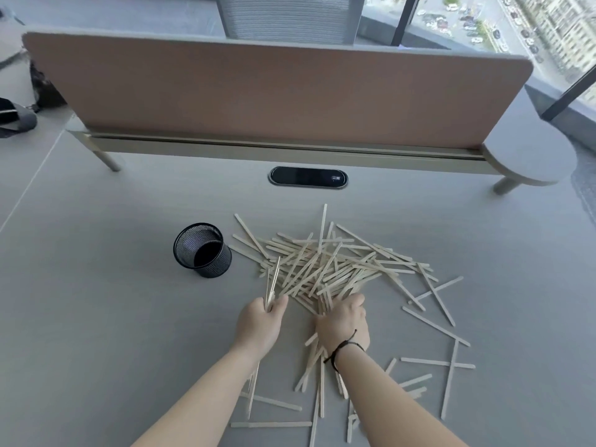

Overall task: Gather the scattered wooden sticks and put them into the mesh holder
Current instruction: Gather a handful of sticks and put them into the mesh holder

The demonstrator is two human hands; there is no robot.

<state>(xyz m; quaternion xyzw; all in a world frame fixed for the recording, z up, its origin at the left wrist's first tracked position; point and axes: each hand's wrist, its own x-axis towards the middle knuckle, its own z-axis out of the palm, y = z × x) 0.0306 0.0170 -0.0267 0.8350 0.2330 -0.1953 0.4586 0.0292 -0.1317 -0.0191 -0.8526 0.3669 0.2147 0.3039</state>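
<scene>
Setting: office by tall windows, street and parked cars far below; grey desk (96, 317) filling the view.
Far edge: brown divider panel (274, 91) standing upright across the desk, a mesh-backed chair (290, 17) behind it.
Desk inset: black oval cable port (308, 177) just in front of the divider, well apart from the sticks.
Right end: round grey side shelf (532, 159) joined to the divider rail.
Mesh holder (202, 250): black, round, upright, open mouth showing, no sticks inside; standing just left of the pile, apart from both hands.
Wooden sticks (335, 269): pale, flat, thin; thick tangled heap at desk centre, right of the holder; looser ones strewn to the right and toward the near edge, several crossed over one another, some lying under the forearms.
Left hand (259, 324): fingers curled round a small bundle of sticks, the bundle held near upright, tips pointing up and away above the fist, lower ends showing below the wrist; placed at the heap's near left corner.
Right hand (343, 321): palm down on the near edge of the heap, fingers bent into the sticks; whether any are truly gripped cannot be told.
Wrist: black cord bracelet (343, 348) on the right arm.
Left background: dark bag (16, 116) on the neighbouring surface.
</scene>
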